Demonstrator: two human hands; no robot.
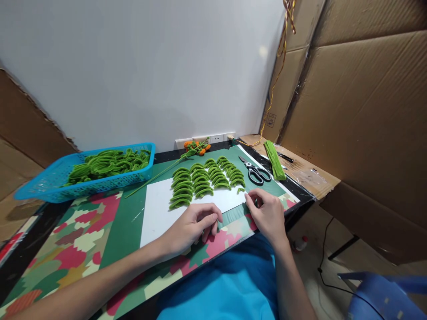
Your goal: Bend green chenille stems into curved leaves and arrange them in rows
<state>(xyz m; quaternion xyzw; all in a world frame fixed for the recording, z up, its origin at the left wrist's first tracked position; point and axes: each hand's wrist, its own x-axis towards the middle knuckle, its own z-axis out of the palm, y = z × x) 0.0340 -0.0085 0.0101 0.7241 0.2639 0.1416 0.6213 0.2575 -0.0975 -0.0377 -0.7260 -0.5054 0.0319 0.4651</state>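
Note:
My left hand (200,221) lies at the front edge of a white paper sheet (156,222), its fingers loosely curled and slightly apart, holding nothing. At the sheet's right corner is my right hand (267,213), thumb and forefinger tips together; whatever they may hold is too small to make out. Just beyond those tips lies a short bent green fuzzy piece (240,190). Curved green fuzzy stems (201,178), like bent pipe cleaners, lie on the sheet in several neat columns. Black-handled scissors (256,172) rest open-bladed right of the columns.
A blue plastic basket (110,181) heaped with green fuzzy stems (110,164) stands at left. Behind the sheet lies an orange-and-green fuzzy flower stem (196,147). To the right are a bundle of straight green stems (275,161), a dark pen-like tool (285,157) and a cardboard wall (360,111).

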